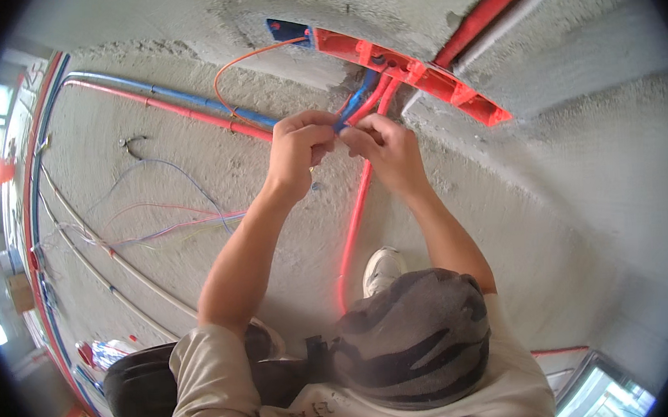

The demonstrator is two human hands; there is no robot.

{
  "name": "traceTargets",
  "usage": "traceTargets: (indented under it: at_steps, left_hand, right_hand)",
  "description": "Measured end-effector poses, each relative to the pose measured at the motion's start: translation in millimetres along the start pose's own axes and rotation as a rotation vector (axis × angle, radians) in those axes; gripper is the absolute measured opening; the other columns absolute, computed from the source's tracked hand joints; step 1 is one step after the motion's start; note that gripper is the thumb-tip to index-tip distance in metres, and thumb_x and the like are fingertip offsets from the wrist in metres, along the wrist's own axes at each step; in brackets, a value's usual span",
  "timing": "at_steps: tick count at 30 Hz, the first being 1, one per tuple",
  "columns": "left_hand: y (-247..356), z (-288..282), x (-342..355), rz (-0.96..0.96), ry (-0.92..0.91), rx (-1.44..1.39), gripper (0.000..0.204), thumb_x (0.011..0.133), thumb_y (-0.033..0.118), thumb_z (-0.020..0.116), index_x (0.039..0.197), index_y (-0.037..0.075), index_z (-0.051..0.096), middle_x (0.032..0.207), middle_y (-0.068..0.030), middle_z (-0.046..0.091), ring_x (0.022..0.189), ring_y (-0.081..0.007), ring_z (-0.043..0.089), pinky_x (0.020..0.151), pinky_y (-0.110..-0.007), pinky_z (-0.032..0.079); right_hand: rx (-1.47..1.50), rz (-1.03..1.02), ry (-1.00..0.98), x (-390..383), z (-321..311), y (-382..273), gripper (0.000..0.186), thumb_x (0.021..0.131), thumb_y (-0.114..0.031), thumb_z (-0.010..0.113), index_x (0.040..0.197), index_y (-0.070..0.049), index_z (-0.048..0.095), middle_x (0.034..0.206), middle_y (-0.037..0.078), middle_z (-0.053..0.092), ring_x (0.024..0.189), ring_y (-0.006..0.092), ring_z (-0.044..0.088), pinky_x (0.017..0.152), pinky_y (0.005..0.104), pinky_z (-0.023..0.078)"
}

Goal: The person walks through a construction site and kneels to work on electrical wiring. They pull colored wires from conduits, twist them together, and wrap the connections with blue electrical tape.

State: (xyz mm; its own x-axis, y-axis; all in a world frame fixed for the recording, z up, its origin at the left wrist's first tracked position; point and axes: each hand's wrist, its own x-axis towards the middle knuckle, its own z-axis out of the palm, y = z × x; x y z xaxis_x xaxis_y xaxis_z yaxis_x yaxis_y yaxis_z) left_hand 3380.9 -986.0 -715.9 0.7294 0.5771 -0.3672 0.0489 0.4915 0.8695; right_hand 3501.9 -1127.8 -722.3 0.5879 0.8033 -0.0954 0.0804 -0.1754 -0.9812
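My left hand and my right hand meet just below a row of joined red wall boxes. Both are closed, the fingertips pinching a thin blue length; I cannot tell whether it is wire, tape or part of a conduit. A blue conduit and a red conduit run from the left toward my left hand. Past my fingers, blue and red conduit ends lead up to the boxes. An orange wire loops from a dark blue box down toward my left hand.
Another red conduit curves down toward a white shoe. Pale conduits and loose thin wires lie on the rough grey concrete at left. A thick red pipe runs along the upper right. Grey-black patterned fabric covers the lower middle.
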Motion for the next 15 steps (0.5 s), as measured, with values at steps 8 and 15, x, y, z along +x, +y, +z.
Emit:
traceTargets:
  at_steps: [8, 15]
  left_hand:
    - [5.0, 16.8, -9.1, 0.147, -0.01, 0.332, 0.039, 0.084, 0.015, 0.084, 0.108, -0.01, 0.066, 0.089, -0.0106, 0.072, 0.082, -0.0129, 0.067, 0.071, -0.028, 0.051]
    - [0.6, 30.1, 0.1, 0.243, 0.051, 0.556, 0.031, 0.083, 0.013, 0.081, 0.104, -0.007, 0.07, 0.08, -0.0085, 0.071, 0.073, -0.0118, 0.065, 0.064, -0.029, 0.05]
  right_hand:
    - [0.24, 0.062, -0.001, 15.1, 15.2, 22.6, 0.022, 0.091, -0.021, 0.071, 0.101, -0.002, 0.074, 0.085, 0.004, 0.071, 0.07, 0.0106, 0.061, 0.064, 0.0305, 0.05]
    - [-0.274, 0.06, 0.332, 19.8, 29.3, 47.2, 0.024, 0.089, -0.029, 0.066, 0.092, -0.006, 0.07, 0.079, 0.018, 0.071, 0.073, 0.0353, 0.071, 0.069, 0.0447, 0.053]
